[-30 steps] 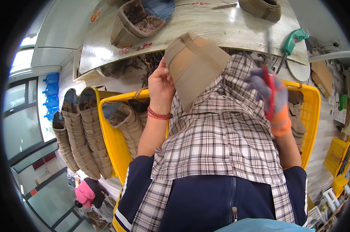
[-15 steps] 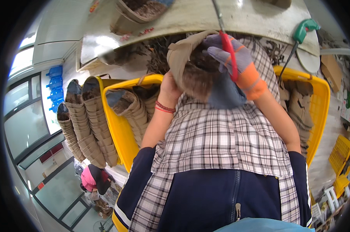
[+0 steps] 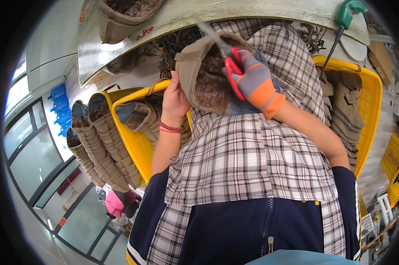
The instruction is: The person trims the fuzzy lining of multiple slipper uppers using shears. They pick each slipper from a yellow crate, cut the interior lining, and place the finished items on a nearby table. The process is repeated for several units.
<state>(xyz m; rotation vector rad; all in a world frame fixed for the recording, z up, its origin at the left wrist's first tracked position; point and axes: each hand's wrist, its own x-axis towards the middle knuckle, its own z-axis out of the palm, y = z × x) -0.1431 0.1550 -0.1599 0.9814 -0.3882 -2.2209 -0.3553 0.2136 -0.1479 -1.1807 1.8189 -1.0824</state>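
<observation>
Bare left hand (image 3: 175, 99) clamps the rim of the tan fleece-lined boot (image 3: 204, 77), raised over the lap to expose its lining, while the gloved right hand (image 3: 252, 81) closes around red-handled scissors (image 3: 229, 66), blade angled inside.

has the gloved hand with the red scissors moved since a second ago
Yes. The right hand with the red scissors has shifted left, away from the yellow crate and over the fur-lined boot piece that the left hand holds.
</observation>
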